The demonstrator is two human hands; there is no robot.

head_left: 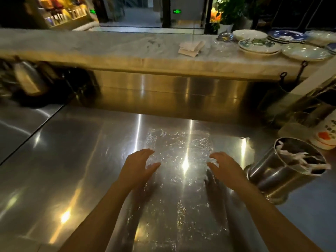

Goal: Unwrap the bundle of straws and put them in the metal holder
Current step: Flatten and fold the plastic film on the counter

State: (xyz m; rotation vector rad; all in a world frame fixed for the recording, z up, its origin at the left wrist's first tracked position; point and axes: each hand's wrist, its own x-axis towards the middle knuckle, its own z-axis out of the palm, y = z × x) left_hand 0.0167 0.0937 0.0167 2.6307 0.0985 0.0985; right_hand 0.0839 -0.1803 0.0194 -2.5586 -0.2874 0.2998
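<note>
A sheet of clear plastic wrap (179, 148) lies flat and crinkled on the steel counter (76, 153). My left hand (138, 167) hovers over its left edge, fingers apart, holding nothing. My right hand (224, 165) is over the right edge, also open and empty. The metal holder (283, 171) stands to the right, tilted toward me in this view, with paper-wrapped straws (305, 159) inside it.
A marble ledge (109, 46) runs across the back with folded napkins (191, 47) and stacked plates (260, 45). A white cup with an orange mark (325, 137) and other steel containers (312, 113) crowd the right. A steel jug (27, 79) stands at the left under the ledge.
</note>
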